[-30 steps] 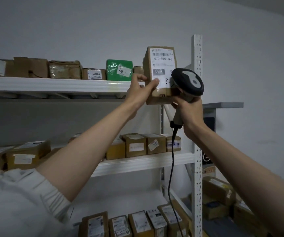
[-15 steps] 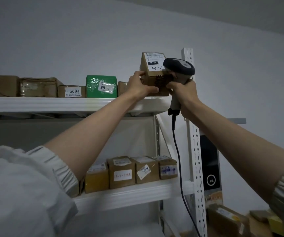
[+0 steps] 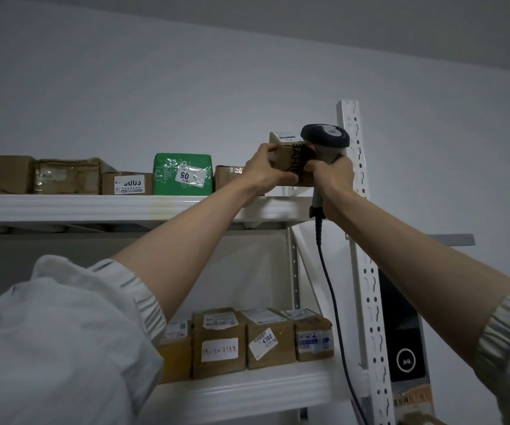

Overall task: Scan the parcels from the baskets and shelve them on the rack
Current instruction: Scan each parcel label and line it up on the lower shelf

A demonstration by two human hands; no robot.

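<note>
A small brown cardboard parcel [image 3: 290,157] with a white label on top and black print on its front sits at the right end of the white rack's top shelf [image 3: 125,207]. My left hand [image 3: 266,174] grips its left side and bottom edge. My right hand [image 3: 332,179] grips the handle of a grey corded barcode scanner [image 3: 325,139], with its fingers also against the parcel's right side. The scanner head is beside the parcel's top right corner.
The top shelf holds a green wrapped parcel [image 3: 183,174] and several brown boxes [image 3: 126,183] to the left. Several labelled boxes [image 3: 220,343] stand on the shelf below. The rack's perforated upright [image 3: 361,240] stands on the right, with a dark device [image 3: 405,345] behind it.
The parcel has gone from upright in front of the shelf to lying on the top shelf's right end. Both hands moved up and back with it. The camera view tilted upward.
</note>
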